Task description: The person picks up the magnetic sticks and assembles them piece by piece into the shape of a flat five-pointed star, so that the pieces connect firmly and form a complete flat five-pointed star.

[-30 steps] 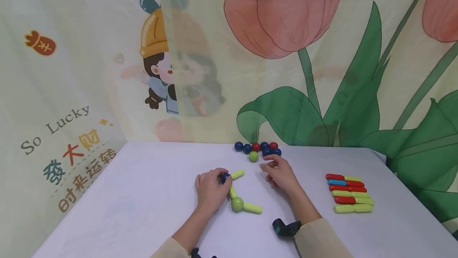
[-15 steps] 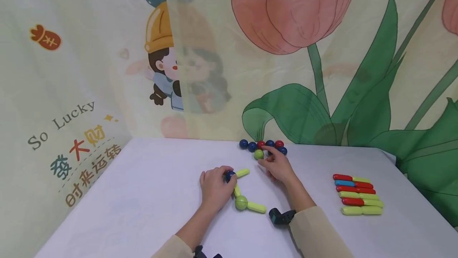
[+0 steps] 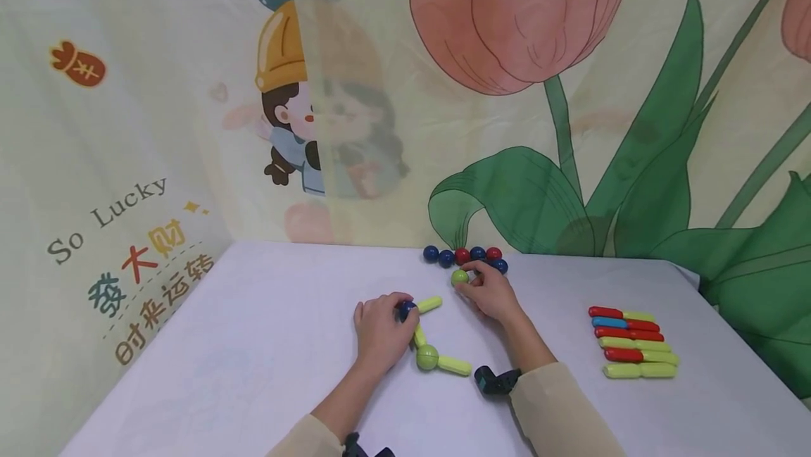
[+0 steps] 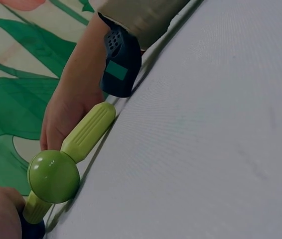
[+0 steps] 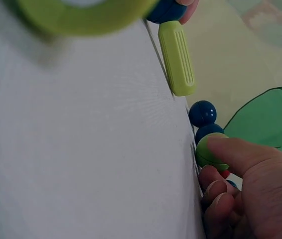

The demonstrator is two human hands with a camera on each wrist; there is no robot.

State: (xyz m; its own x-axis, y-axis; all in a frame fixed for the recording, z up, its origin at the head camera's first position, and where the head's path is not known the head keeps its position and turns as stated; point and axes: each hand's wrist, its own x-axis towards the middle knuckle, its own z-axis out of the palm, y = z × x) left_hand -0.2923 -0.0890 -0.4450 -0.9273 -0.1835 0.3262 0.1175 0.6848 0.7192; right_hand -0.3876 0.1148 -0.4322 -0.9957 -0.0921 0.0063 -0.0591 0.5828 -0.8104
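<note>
- Green ball (image 3: 459,277): it sits in front of the other balls, near the back of the table; I can't tell if it touches the cloth.
- The right hand (image 3: 491,293) pinches this ball, with the thumb on one side and a finger on the other.
- The left hand (image 3: 383,327) grips a dark blue ball (image 3: 407,310) with its thumb and fingers.
- Two light green sticks poke out of the blue ball. The short top stick (image 3: 431,304) points away to the right. The middle stick (image 3: 420,336) goes down to a joined green ball (image 3: 427,358).
- One more stick, the bottom stick (image 3: 454,366), sticks out right from there.
- Behind the right hand are blue balls (image 3: 431,253) and red balls (image 3: 461,255), close together.
- Far to the right, six rows of red, green and blue sticks (image 3: 640,370) lie side by side.
- Everything is on a white table (image 3: 253,372).
- A big pink tulip (image 3: 519,20) is on the wall cloth behind.
</note>
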